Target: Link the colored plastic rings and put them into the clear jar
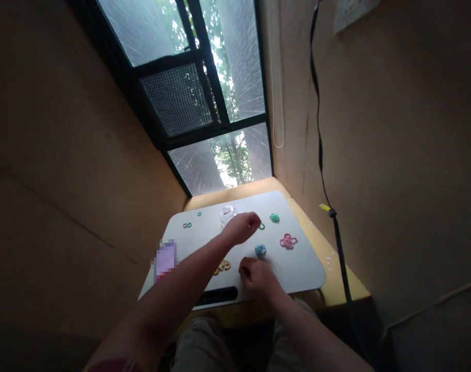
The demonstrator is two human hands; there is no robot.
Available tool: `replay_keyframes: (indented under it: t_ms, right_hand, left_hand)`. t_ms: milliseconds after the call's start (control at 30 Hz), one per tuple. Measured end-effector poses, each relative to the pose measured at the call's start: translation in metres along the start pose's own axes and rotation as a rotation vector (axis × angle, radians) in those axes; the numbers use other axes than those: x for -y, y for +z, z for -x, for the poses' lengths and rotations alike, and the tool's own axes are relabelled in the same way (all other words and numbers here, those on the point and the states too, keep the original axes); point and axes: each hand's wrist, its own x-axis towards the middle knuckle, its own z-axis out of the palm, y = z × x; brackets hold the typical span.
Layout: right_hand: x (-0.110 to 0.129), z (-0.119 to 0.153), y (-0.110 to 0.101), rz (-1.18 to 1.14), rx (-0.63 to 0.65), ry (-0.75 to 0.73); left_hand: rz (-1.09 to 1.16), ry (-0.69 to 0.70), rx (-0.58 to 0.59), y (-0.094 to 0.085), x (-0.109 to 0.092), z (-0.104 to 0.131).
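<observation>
1. left hand (243,227): reaching across the middle, fingers bent in, tips right at a green ring (263,227). pinched or only touched, can't tell. arm probably slants over the board like that just to get at the far right side.
2. right hand (258,279): near edge, fingers curled, between the gold rings (222,267) and the blue cluster (260,250). can't see if anything is in it. likely kept low, out of my left hand's way.
3. placement: green cluster (274,218) far right, pink cluster (288,241) right and nearer, gold near middle. looks grouped by color, probably so they don't mix. clear round container (227,213) far middle, partly behind my left hand, within reach.
4. far left: small purple-and-green pair (187,225), side by side, plus a lone green ring (199,214). all on the white board (305,268).
5. direction: green ring by my fingertips is roundish, opening seems upward, no clear long axis, points nowhere. pair's long axis runs left to right. gold rings string out roughly left to right, right end slightly farther.
</observation>
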Motion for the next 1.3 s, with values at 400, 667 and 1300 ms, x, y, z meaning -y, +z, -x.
replay_keyframes:
  t_ms: [400, 667, 1300]
  right_hand:
    - [0.001, -0.001, -0.004, 0.026, 0.032, 0.012]
    - [0.003, -0.003, -0.007, 0.055, 0.057, 0.024]
    - [0.001, -0.004, -0.006, 0.016, 0.087, 0.028]
  left_hand:
    - [-0.214, 0.015, 0.164, 0.030, -0.003, -0.084]
    - [-0.260, -0.007, 0.185, 0.051, 0.010, -0.100]
    - [-0.130, 0.049, 0.045, 0.044, -0.003, -0.077]
